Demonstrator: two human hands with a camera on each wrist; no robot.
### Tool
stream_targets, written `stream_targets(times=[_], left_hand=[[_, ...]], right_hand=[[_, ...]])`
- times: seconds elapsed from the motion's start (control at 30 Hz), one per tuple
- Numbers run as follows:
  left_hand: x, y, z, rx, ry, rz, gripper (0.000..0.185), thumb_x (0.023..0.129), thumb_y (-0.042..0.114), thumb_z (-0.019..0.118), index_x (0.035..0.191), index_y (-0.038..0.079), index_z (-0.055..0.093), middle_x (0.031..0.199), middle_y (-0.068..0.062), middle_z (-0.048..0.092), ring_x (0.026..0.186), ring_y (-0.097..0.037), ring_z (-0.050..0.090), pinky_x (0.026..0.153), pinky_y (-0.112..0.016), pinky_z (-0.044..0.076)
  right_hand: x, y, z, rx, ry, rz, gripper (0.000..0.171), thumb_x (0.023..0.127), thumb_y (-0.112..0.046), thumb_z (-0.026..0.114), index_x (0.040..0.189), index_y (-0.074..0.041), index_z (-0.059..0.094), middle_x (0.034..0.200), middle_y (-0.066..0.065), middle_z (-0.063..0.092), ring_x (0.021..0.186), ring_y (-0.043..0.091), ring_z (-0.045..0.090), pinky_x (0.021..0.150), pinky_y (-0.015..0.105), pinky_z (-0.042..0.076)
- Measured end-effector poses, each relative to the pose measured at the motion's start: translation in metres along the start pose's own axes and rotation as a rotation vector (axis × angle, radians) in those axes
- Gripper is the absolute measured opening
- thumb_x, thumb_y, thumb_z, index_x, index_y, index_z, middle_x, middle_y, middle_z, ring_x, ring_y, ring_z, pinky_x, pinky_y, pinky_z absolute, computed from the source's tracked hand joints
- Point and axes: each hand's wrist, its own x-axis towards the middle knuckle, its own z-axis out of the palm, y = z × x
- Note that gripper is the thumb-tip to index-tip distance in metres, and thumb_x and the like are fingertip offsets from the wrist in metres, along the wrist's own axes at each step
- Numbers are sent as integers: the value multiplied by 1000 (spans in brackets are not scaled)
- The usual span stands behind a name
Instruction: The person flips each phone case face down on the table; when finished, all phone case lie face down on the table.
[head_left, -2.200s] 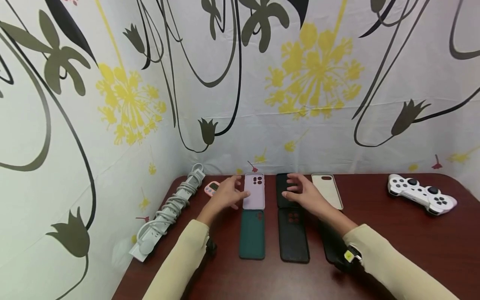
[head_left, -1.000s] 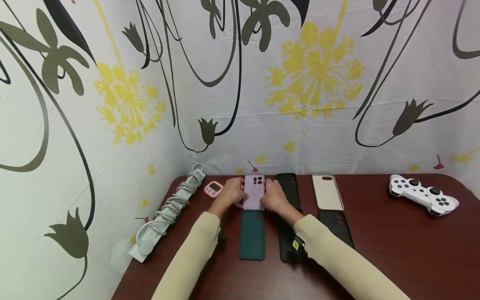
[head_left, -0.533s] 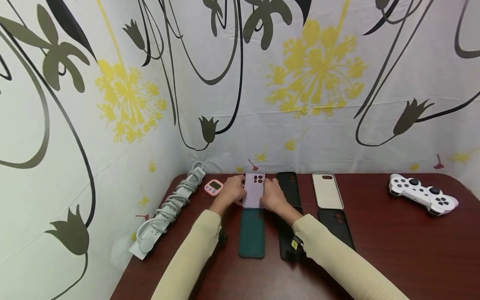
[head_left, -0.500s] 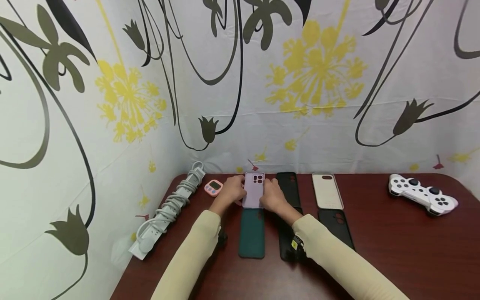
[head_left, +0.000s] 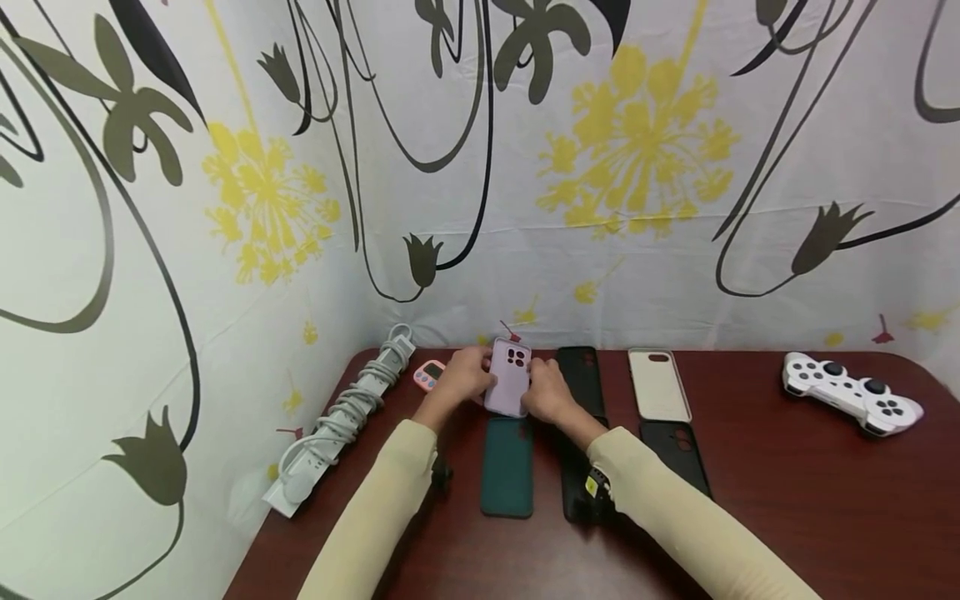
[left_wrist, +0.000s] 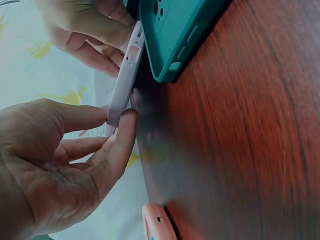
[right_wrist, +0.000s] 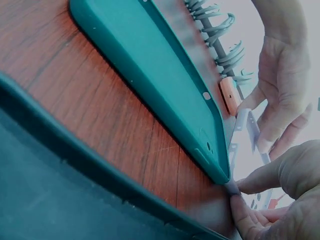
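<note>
Dark red table [head_left: 787,500] against a flowered backdrop: left hand [head_left: 462,383] and right hand [head_left: 550,395] pinch the side edges of a lilac phone case [head_left: 509,377], its far end raised. The lift seems barely started. Long axis points away, camera holes far; green case [head_left: 507,467] lies just nearer.

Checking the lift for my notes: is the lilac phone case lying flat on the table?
No, the lilac phone case is tilted up off the table, pinched at its edges between the left hand and the right hand.
</note>
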Motion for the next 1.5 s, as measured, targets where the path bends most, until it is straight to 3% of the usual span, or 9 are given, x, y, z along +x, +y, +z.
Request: stream_targets(times=[0.1,0.2,0.4,0.53,0.67,0.83,1.1,1.27,1.5], left_hand=[[-2,0,-3,-64,-7,0,50,96,3,72,145,3,62,126,-16,73,101,-30,74,57,-32,63],[-3,0,-5,-133,-21,18,55,96,1,71,149,3,58,130,-18,71,100,-31,75,58,-33,64],[-6,-1,-11,-174,-53,53,60,95,-1,69,153,2,54,132,-19,71,106,-29,73,61,-31,63],[-10,-2,-16,-243,-95,55,62,95,-2,66,155,2,51,132,-22,70,101,-31,76,63,-40,66],[-13,2,-17,-352,-130,51,64,95,-2,66,156,4,49,143,-24,64,103,-35,75,71,-52,67],[-15,8,-13,-477,-171,40,68,97,-3,65,161,6,43,152,-24,56,116,-41,72,73,-56,66],[-13,17,-8,-476,-181,41,69,100,4,68,162,13,42,154,-19,54,118,-37,72,69,-50,67],[-13,21,-4,-491,-179,34,69,97,9,75,159,14,45,151,-20,57,108,-35,74,73,-54,67],[-13,25,1,-504,-207,44,73,97,17,77,161,11,42,152,-19,56,111,-32,73,77,-56,66]], right_hand=[[2,2,-1,35,-2,-23,51,82,1,65,130,14,61,117,27,64,106,36,60,90,47,55],[3,3,-3,124,-21,16,47,88,-5,66,132,12,62,114,22,67,99,30,63,84,40,56],[4,2,-6,439,-141,146,51,105,-16,58,148,9,50,137,29,62,110,34,75,90,39,65],[5,0,-7,540,-165,170,49,107,-20,56,146,10,52,139,30,62,115,35,74,93,41,65],[5,1,-11,598,-187,193,49,110,-26,54,145,9,54,140,29,63,121,36,72,98,43,63],[6,3,-17,670,-216,223,59,113,-35,49,152,9,46,145,30,61,129,39,67,105,45,60],[9,8,-21,725,-245,225,68,113,-45,48,154,9,44,148,31,59,130,38,67,103,43,61],[10,7,-22,737,-238,236,71,110,-53,50,150,5,51,142,25,64,117,29,73,100,42,62],[15,11,-25,722,-214,259,60,110,-41,56,144,9,55,107,9,73,90,11,76,95,40,64]])
